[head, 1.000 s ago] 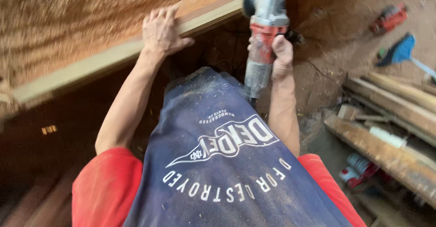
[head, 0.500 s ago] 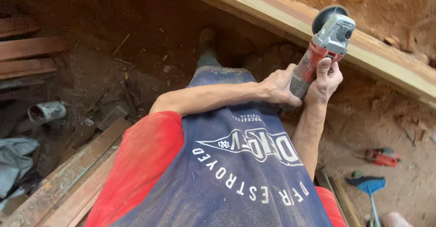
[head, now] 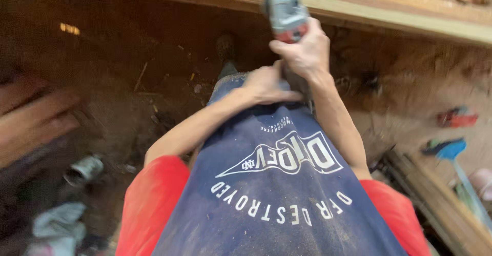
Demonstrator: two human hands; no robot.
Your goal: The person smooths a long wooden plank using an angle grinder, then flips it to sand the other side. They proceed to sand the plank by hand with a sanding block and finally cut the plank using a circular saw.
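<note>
A red and grey angle grinder [head: 286, 15] is held upright in front of my chest, its disc end near the pale edge of a long wooden plank [head: 389, 12] that runs across the top. My right hand [head: 305, 51] grips the grinder's body just below the grey head. My left hand [head: 266, 84] wraps the lower end of the tool, close under the right hand. A dusty blue apron [head: 277, 194] over a red shirt fills the lower middle of the view. The picture is blurred by motion.
Dirt floor lies below. Stacked boards [head: 36, 123], a grey pipe piece [head: 84, 169] and a crumpled cloth [head: 59, 225] sit at left. At right are a red power tool [head: 456, 117], a blue broom [head: 451, 151] and more planks [head: 441, 199].
One second ago my left hand rested on the plank; it has since come down onto the grinder's lower end. The grinder has swung to upright in front of me, and the view has turned.
</note>
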